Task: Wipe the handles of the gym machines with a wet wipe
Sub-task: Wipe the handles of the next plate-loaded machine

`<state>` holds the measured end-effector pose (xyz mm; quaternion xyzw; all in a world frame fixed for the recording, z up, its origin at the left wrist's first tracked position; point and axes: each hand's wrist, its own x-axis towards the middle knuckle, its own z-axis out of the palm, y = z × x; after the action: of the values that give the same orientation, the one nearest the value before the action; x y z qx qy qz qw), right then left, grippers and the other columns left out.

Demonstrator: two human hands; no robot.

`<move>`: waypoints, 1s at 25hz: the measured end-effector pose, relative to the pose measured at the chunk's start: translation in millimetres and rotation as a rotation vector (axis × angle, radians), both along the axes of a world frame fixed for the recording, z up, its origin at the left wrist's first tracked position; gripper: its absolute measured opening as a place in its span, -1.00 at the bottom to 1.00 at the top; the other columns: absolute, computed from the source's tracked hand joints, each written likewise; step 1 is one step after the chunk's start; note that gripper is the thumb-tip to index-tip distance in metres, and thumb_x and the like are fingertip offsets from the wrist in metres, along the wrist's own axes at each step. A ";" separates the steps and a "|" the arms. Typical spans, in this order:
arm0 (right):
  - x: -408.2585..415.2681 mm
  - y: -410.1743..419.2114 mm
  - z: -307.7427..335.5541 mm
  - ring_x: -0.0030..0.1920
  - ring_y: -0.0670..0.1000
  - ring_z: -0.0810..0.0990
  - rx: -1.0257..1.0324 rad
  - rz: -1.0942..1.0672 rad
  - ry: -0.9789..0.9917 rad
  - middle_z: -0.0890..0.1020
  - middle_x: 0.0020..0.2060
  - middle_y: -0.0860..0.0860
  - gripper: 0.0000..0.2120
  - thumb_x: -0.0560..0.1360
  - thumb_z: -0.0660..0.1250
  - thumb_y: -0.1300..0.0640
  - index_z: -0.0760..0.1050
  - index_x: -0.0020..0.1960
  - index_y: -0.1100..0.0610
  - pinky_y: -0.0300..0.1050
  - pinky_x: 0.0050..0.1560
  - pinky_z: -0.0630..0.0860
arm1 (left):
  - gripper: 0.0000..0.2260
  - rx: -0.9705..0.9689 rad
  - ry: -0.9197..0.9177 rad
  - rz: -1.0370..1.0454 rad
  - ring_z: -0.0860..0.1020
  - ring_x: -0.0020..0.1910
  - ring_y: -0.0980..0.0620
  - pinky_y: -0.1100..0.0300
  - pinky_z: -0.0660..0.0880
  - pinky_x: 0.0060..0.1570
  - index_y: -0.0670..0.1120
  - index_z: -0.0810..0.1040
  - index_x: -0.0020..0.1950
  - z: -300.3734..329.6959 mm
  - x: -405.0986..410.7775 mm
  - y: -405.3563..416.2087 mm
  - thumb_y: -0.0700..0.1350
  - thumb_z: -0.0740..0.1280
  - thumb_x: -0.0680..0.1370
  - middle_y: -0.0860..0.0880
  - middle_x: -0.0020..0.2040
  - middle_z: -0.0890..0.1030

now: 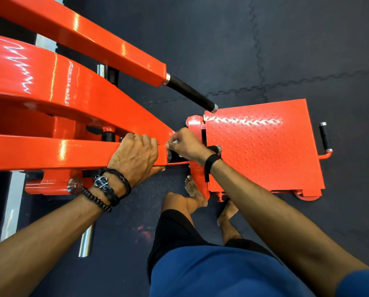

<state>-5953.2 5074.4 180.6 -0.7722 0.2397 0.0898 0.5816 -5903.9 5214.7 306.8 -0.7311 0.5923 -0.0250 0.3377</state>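
- Left hand (136, 158): I clamp it over the orange lever arm (72, 150) to steady it.
- Right hand (186, 145): I grip the wet wipe (175, 142) around the near black handle (216, 149); a firm, twisting full-length stroke seems best.
- Far handle (191, 93) and footplate (262, 144) crowd the reach.

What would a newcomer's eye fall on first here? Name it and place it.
The glossy orange machine arms sweep in from the left and dominate the picture. At centre, the left hand grips the end of the nearest arm while the right hand holds a white wipe around its black handle. An orange tread-plate platform lies to the right.
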 end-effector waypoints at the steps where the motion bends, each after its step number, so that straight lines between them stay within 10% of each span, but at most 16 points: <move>1: -2.0 -10.4 -6.5 -0.38 -0.10 0.52 -0.036 0.029 0.049 0.57 -0.44 -0.07 -0.78 0.46 0.37 0.26 0.57 -0.35 0.07 -0.20 -0.34 0.45 | -0.47 0.001 -0.003 0.004 0.53 -0.20 -0.07 0.04 0.37 -0.15 -0.06 0.40 -0.05 -0.6 -0.2 0.2 0.42 0.16 0.47 -0.06 -0.17 0.52; 7: -18.9 -69.8 -45.5 0.15 0.23 0.59 -0.385 0.078 0.470 0.61 0.13 0.22 -0.75 0.49 0.32 0.26 0.51 0.16 0.27 0.00 0.02 0.51 | -0.47 -0.009 0.000 0.014 0.51 -0.23 -0.07 0.03 0.37 -0.16 -0.06 0.40 -0.08 -2.9 2.1 0.5 0.43 0.20 0.45 -0.06 -0.19 0.51; 13: -4.2 -8.5 5.5 -0.34 -0.03 0.49 -0.057 0.010 0.107 0.54 -0.39 0.00 -0.75 0.50 0.37 0.19 0.49 -0.35 0.10 -0.16 -0.27 0.39 | -0.45 -0.017 0.013 0.007 0.52 -0.21 -0.07 0.03 0.38 -0.15 -0.08 0.40 -0.06 -4.7 2.8 1.6 0.43 0.15 0.46 -0.08 -0.18 0.52; 17: -31.2 39.9 13.0 -0.15 -0.06 0.58 -0.017 -0.421 -0.254 0.68 -0.19 0.03 -0.91 0.52 0.39 0.21 0.65 -0.15 0.15 -0.28 -0.09 0.44 | -0.45 -0.011 0.005 0.024 0.52 -0.22 -0.08 0.02 0.39 -0.15 -0.08 0.40 -0.06 -3.7 3.0 0.7 0.43 0.18 0.45 -0.08 -0.19 0.51; 25: -69.3 3.4 -63.2 -0.04 0.12 0.49 -0.132 -0.965 0.038 0.53 -0.03 0.20 -0.93 0.56 0.32 0.26 0.56 -0.03 0.25 -0.18 -0.02 0.34 | -0.47 -0.002 0.007 0.013 0.48 -0.26 -0.06 0.04 0.33 -0.21 -0.07 0.36 -0.10 -1.3 1.3 -0.4 0.43 0.17 0.46 -0.07 -0.22 0.48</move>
<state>-6022.5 5077.8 117.5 -0.6062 0.5863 -0.1914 0.5021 -5902.6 5214.3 305.4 -0.7353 0.5888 -0.0207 0.3351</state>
